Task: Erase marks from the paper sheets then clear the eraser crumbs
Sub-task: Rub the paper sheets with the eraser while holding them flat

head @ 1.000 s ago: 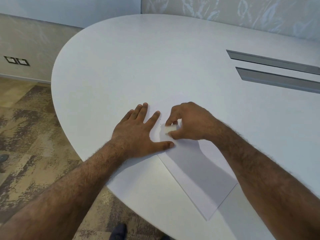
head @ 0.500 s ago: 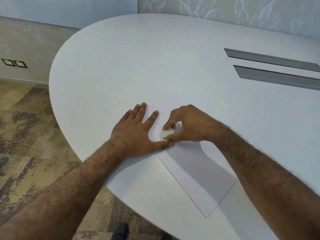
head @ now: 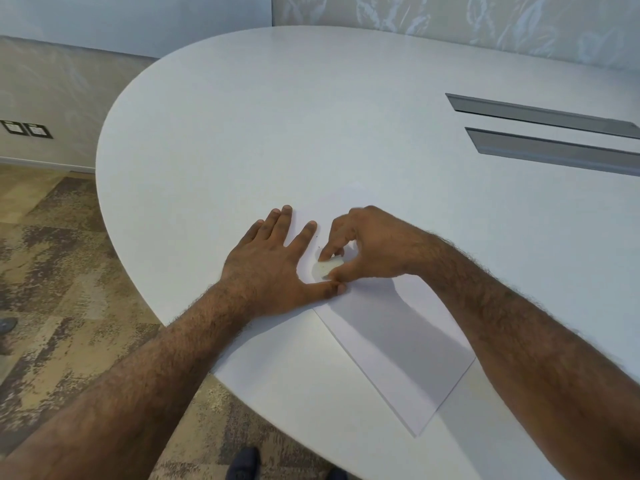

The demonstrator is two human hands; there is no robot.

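Erasing seems under way: the left hand (head: 266, 268) lies flat with fingers spread on the paper (head: 391, 344), just beside it the right hand (head: 367, 247) pinches the eraser (head: 327, 267), crumb-clearing comes next.

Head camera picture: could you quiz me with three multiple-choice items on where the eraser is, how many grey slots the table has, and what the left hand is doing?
1. Where is the eraser?
A. in the right hand, on the paper
B. on the floor
C. beside the slots

2. How many grey slots are in the table?
A. one
B. two
C. four

3. The left hand is:
A. a raised fist
B. lifting the sheet
C. flat, fingers spread

Answers: 1 A, fingertips pinch it; 2 B, two parallel strips; 3 C, palm down at the sheet's edge.
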